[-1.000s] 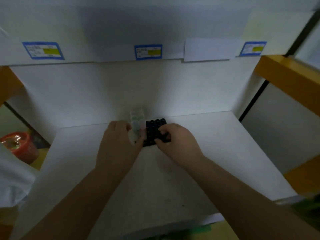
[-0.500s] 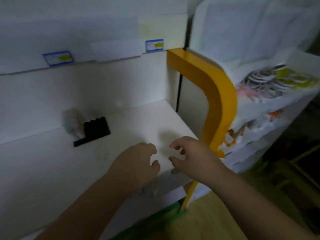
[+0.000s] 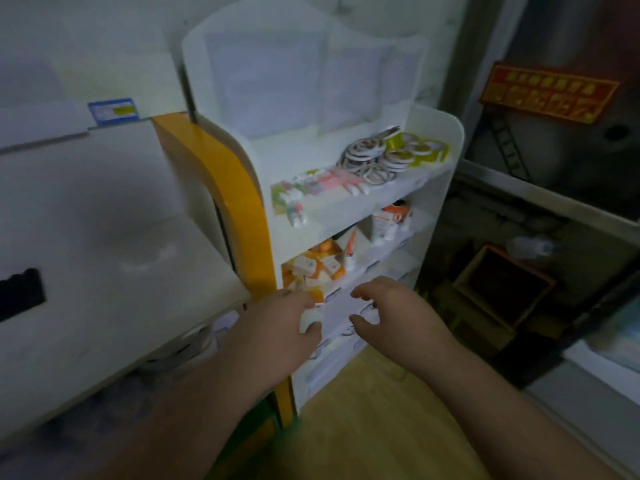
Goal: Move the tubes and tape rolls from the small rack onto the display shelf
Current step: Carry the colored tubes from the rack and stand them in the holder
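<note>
The small white rack (image 3: 446, 140) stands to the right of the display shelf (image 3: 121, 271). Tape rolls (image 3: 377, 157) lie heaped on its top tier beside pink and green tubes (image 3: 311, 188). On the tier below stands a white and orange tube (image 3: 388, 223), and lower down are orange boxes (image 3: 315, 268). Both hands hover in front of the rack's lower tier. My left hand (image 3: 277, 334) is curled, with a small white patch showing between thumb and fingers; I cannot tell whether it is held. My right hand (image 3: 391, 317) has its fingers spread and holds nothing.
A yellow post (image 3: 235, 202) separates the display shelf from the rack. A black studded piece (image 3: 20, 292) lies on the display shelf at far left. A wooden crate (image 3: 502, 285) sits on the floor to the right. Wooden floor (image 3: 363, 427) lies below my arms.
My view has swung right from the display shelf to the rack. Both hands left the black piece and the clear box and moved right, now in front of the rack's lower tier.
</note>
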`<act>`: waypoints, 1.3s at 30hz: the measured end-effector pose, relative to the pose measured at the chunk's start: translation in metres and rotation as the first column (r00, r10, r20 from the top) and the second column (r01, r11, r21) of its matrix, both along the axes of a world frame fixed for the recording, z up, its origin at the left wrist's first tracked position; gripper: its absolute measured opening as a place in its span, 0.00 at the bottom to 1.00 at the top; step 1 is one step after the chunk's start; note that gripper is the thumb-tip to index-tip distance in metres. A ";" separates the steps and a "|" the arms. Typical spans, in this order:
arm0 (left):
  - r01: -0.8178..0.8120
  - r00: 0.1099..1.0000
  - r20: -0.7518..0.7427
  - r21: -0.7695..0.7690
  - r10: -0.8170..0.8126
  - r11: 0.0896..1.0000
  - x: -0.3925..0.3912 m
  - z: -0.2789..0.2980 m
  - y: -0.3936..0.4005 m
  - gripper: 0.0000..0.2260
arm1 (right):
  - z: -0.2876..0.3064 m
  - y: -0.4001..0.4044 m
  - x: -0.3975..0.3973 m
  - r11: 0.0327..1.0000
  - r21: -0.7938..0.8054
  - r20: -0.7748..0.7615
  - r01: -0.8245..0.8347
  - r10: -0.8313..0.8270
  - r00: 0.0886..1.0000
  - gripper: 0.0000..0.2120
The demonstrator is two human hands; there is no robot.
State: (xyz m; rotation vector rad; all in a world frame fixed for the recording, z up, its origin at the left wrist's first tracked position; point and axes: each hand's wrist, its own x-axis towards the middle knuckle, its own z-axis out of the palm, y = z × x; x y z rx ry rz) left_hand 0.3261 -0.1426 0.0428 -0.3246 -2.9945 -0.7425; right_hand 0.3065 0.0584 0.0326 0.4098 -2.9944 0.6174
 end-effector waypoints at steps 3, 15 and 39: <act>0.046 0.999 0.027 0.008 -0.046 0.999 -0.017 -0.001 0.026 0.15 | -0.007 0.027 -0.008 0.999 -0.013 0.010 0.030 -0.030 1.000 0.19; 0.019 0.998 0.055 0.048 -0.021 0.999 -0.160 -0.019 0.083 0.15 | -0.016 0.076 -0.126 0.993 -0.060 0.123 0.103 -0.095 0.988 0.19; -0.497 0.823 0.093 -0.362 0.561 0.789 -0.308 -0.056 0.040 0.20 | -0.025 -0.004 -0.367 0.902 -0.109 0.131 -0.418 0.430 0.893 0.19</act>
